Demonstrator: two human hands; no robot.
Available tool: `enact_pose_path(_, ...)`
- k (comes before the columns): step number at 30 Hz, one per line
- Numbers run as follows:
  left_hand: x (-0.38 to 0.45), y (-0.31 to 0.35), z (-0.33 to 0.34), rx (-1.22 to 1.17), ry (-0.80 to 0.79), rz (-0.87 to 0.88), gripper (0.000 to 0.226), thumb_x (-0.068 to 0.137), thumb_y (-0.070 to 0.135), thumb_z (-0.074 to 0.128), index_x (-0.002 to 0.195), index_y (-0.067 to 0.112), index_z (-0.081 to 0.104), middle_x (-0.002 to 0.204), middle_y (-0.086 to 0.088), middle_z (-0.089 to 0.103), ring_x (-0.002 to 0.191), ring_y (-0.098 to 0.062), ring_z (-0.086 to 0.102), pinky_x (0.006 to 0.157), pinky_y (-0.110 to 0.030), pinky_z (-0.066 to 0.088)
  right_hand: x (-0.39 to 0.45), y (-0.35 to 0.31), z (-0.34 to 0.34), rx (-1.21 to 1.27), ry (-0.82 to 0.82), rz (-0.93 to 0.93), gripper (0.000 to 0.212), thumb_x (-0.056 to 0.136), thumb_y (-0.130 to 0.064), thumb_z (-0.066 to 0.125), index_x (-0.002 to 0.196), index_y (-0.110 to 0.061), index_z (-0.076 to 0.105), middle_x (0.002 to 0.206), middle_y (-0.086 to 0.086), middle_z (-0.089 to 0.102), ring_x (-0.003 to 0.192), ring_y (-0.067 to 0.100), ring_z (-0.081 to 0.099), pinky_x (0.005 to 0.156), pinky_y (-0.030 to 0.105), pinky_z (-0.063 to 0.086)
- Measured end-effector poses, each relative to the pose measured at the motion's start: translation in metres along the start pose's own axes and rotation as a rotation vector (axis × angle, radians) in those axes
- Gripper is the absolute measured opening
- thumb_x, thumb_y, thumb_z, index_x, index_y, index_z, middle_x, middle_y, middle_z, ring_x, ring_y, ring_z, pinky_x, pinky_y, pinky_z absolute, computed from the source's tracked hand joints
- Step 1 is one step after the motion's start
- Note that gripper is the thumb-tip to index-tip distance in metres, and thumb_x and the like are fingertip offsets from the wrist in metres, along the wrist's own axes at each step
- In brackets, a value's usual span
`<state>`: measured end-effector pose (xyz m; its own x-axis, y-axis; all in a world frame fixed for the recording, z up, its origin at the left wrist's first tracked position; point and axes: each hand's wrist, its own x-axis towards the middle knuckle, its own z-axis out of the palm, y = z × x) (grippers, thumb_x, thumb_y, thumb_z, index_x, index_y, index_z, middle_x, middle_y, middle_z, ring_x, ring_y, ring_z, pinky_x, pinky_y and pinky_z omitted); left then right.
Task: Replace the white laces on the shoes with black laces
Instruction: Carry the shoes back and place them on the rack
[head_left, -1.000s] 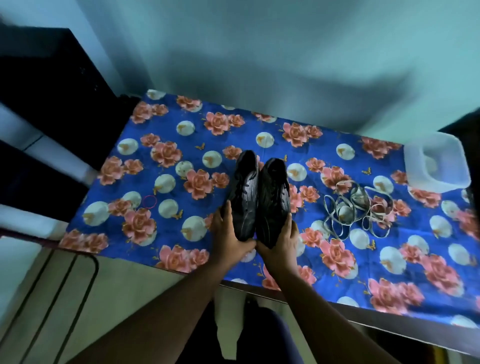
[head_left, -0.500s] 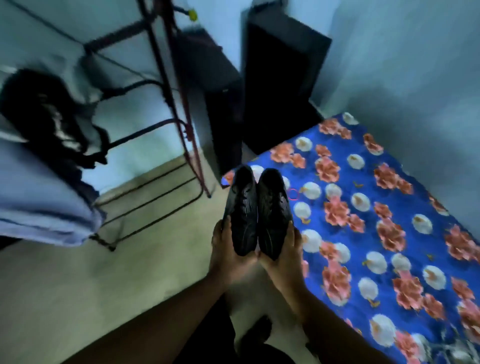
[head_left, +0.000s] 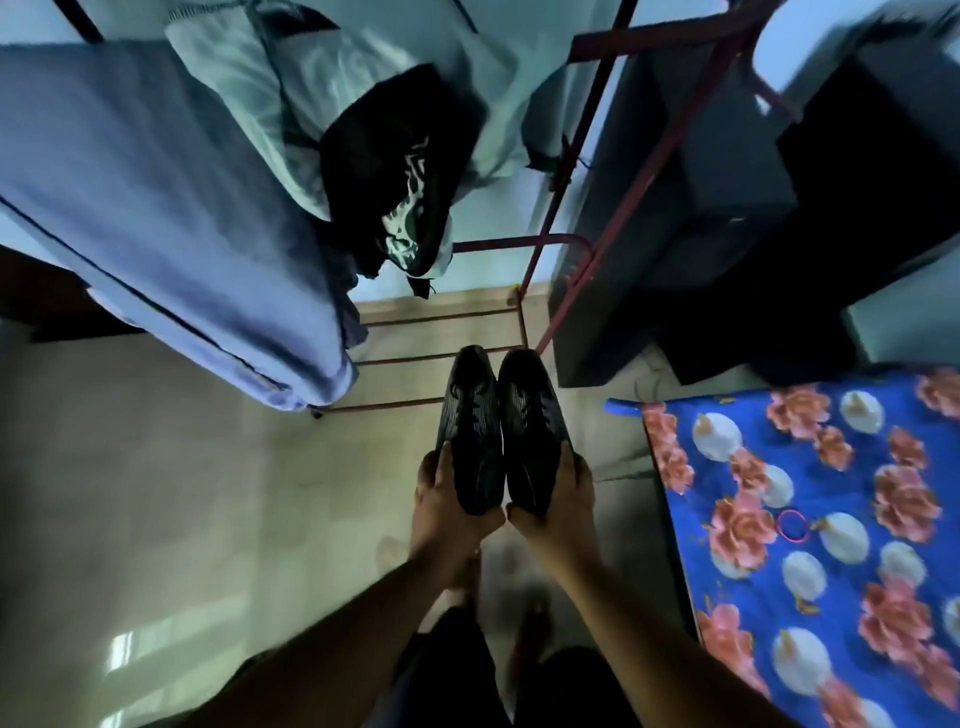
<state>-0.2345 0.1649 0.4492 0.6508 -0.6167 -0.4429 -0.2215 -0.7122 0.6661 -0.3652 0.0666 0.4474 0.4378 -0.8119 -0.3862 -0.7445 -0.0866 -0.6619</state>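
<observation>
Both shoes have swung well left off the floral table since a second ago and now hang over the pale floor, toes pointing far. My left hand (head_left: 451, 506) curls around the heel of the left shoe (head_left: 472, 431), and my right hand (head_left: 556, 506) curls around the heel of the right shoe (head_left: 531, 431); the two shoes touch side by side, with black laces showing on both. Off to the right I see the blue floral table (head_left: 810, 519) with a small pink ring (head_left: 793, 526) on it. Beyond the shoes stands a red metal rack (head_left: 550, 270), and a blue mattress (head_left: 156, 208) hangs far left.
</observation>
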Motion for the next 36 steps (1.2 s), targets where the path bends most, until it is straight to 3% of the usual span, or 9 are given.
enact_pose_path(7, 0.082, -0.049, 0.052, -0.03, -0.01, -0.124, 0.112, 0.055, 0.045, 0.079, 0.155, 0.032, 0.029, 0.149, -0.001, 0.038, 0.13, -0.029, 0.048, 0.1, -0.043, 0.052, 0.086, 0.048, 0.057, 0.016, -0.106, 0.064, 0.11, 0.069, -0.032, 0.079, 0.159, -0.019, 0.017, 0.146, 0.006, 0.037, 0.133, 0.024, 0.037, 0.108, 0.034, 0.039)
enact_pose_path(11, 0.137, -0.089, 0.096, -0.074, -0.071, -0.199, 0.107, 0.058, 0.037, 0.082, 0.154, 0.034, 0.034, 0.142, 0.0, 0.044, 0.118, -0.021, 0.053, 0.089, -0.033, 0.052, 0.141, 0.093, 0.099, 0.048, -0.119, 0.109, 0.113, 0.063, -0.04, 0.075, 0.159, -0.023, 0.018, 0.139, 0.009, 0.04, 0.128, 0.028, 0.043, 0.104, 0.047, 0.048)
enact_pose_path(17, 0.223, -0.138, 0.149, -0.057, -0.074, -0.147, 0.107, 0.051, 0.051, 0.076, 0.15, 0.039, 0.037, 0.132, 0.002, 0.053, 0.114, -0.019, 0.057, 0.09, -0.04, 0.057, 0.23, 0.147, 0.156, 0.109, -0.063, 0.099, 0.113, 0.068, -0.04, 0.082, 0.159, -0.026, 0.017, 0.14, 0.008, 0.039, 0.132, 0.027, 0.041, 0.098, 0.037, 0.046)
enact_pose_path(19, 0.251, -0.153, 0.164, -0.065, -0.03, -0.132, 0.105, 0.055, 0.049, 0.08, 0.15, 0.039, 0.038, 0.136, 0.002, 0.053, 0.113, -0.018, 0.059, 0.086, -0.035, 0.056, 0.258, 0.16, 0.177, 0.103, -0.052, 0.067, 0.111, 0.072, -0.034, 0.084, 0.159, -0.024, 0.016, 0.141, 0.009, 0.038, 0.133, 0.026, 0.039, 0.095, 0.031, 0.042)
enact_pose_path(22, 0.294, -0.171, 0.184, -0.079, 0.025, -0.102, 0.093, 0.061, 0.042, 0.083, 0.146, 0.037, 0.046, 0.133, 0.005, 0.055, 0.108, -0.014, 0.06, 0.082, -0.027, 0.052, 0.299, 0.175, 0.205, 0.093, -0.028, 0.039, 0.112, 0.072, -0.031, 0.084, 0.16, -0.022, 0.016, 0.145, 0.01, 0.036, 0.134, 0.025, 0.036, 0.094, 0.029, 0.037)
enact_pose_path(26, 0.346, -0.193, 0.203, -0.135, 0.084, -0.102, 0.077, 0.056, 0.048, 0.079, 0.13, 0.043, 0.058, 0.118, 0.007, 0.066, 0.102, -0.013, 0.065, 0.083, -0.039, 0.06, 0.343, 0.192, 0.241, 0.099, -0.022, 0.052, 0.112, 0.067, -0.039, 0.082, 0.158, -0.02, 0.02, 0.147, 0.011, 0.038, 0.135, 0.029, 0.038, 0.104, 0.04, 0.045)
enact_pose_path(31, 0.382, -0.2, 0.206, -0.267, 0.161, -0.076, 0.033, 0.067, 0.02, 0.078, 0.094, 0.035, 0.068, 0.08, 0.013, 0.07, 0.07, 0.003, 0.062, 0.055, -0.019, 0.048, 0.379, 0.208, 0.267, 0.094, 0.013, 0.02, 0.11, 0.063, -0.04, 0.078, 0.157, -0.021, 0.024, 0.148, 0.011, 0.038, 0.136, 0.03, 0.039, 0.108, 0.05, 0.045)
enact_pose_path(33, 0.39, -0.201, 0.203, -0.32, 0.177, -0.057, 0.03, 0.071, 0.017, 0.075, 0.091, 0.037, 0.066, 0.079, 0.015, 0.07, 0.069, 0.002, 0.062, 0.054, -0.016, 0.046, 0.387, 0.213, 0.272, 0.093, 0.019, 0.005, 0.111, 0.063, -0.04, 0.078, 0.157, -0.021, 0.023, 0.149, 0.011, 0.037, 0.138, 0.03, 0.037, 0.109, 0.052, 0.045)
enact_pose_path(36, 0.401, -0.209, 0.201, -0.366, 0.22, -0.028, 0.037, 0.068, 0.028, 0.071, 0.105, 0.032, 0.069, 0.095, 0.006, 0.071, 0.083, -0.01, 0.065, 0.062, -0.024, 0.048, 0.396, 0.217, 0.28, 0.111, 0.039, -0.024, 0.111, 0.062, -0.04, 0.076, 0.157, -0.023, 0.022, 0.148, 0.009, 0.037, 0.137, 0.029, 0.038, 0.107, 0.052, 0.047)
